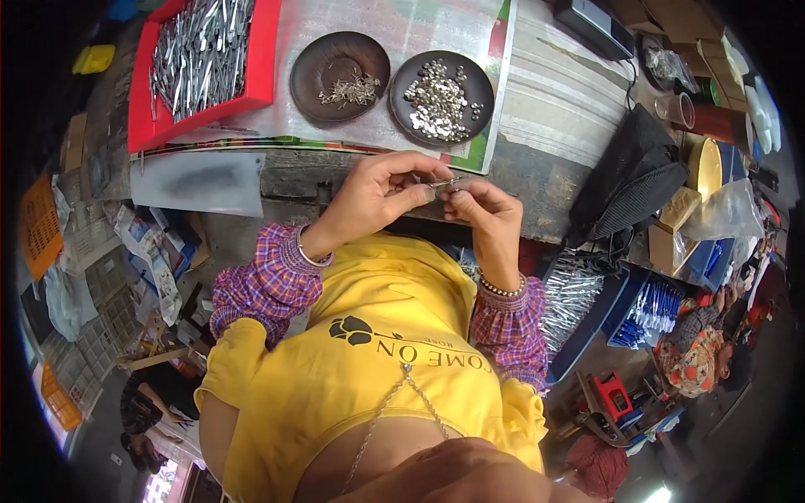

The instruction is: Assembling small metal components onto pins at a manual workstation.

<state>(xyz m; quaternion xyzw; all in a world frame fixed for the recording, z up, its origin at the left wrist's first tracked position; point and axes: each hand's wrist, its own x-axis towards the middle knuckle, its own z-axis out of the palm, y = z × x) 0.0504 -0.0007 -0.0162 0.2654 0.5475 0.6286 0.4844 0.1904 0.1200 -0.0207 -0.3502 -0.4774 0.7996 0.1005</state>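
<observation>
My left hand [381, 191] and my right hand [489, 214] meet at the table's near edge, fingers pinched together. Between their fingertips is a small, slim metal piece [445, 182]; its exact kind is too small to make out, and fingers partly cover it. Just beyond my hands sit two round dark dishes. The left dish [312, 65] holds a heap of small metal pins [352, 90]. Many small, shiny silver pieces [436, 105] lie in the right dish [481, 82]. Farther left, a red tray [262, 59] is full of slim silver metal parts [201, 54].
A black bag [629, 180] lies at the table's right end. Below it, a blue bin holds silver parts [572, 293], near a bundle of blue parts [654, 310]. A pale sheet [197, 184] hangs over the front edge at left. Other people sit at lower right and lower left.
</observation>
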